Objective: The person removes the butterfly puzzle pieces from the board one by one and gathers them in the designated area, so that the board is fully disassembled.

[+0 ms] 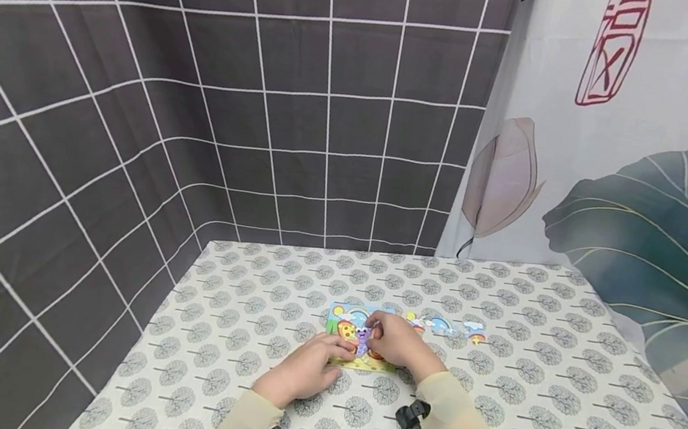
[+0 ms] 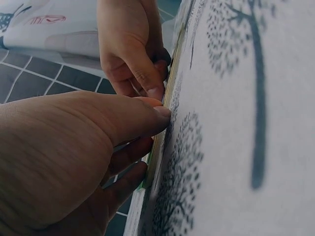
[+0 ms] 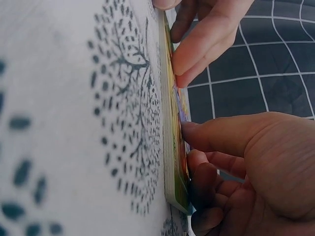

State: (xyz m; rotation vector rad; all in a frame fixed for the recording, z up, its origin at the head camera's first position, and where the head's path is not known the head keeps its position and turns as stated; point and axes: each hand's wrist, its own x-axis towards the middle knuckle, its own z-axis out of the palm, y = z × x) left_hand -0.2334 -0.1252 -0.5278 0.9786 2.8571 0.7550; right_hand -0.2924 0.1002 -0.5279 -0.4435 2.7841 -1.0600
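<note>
A colourful butterfly jigsaw board (image 1: 369, 367) lies flat on the patterned tablecloth. Its picture shows a purple butterfly body (image 1: 361, 339) with an orange-and-yellow wing (image 1: 346, 330) on the left. My left hand (image 1: 309, 366) rests at the board's lower left, fingers extended over the wing and thumb near the front edge (image 3: 170, 182). From the right, my right hand (image 1: 398, 340) reaches over the board with curled fingers. Its thumb and fingertips pinch a puzzle piece (image 3: 182, 115) beside the butterfly's body, and the hand hides much of the board's right side.
Loose cloud-and-rainbow puzzle pieces (image 1: 439, 325) lie just right of the board, with another rainbow piece (image 1: 475, 331) farther right. A dark checked curtain (image 1: 277, 123) stands behind and left of the table; a leaf-printed curtain (image 1: 663, 225) hangs at the right.
</note>
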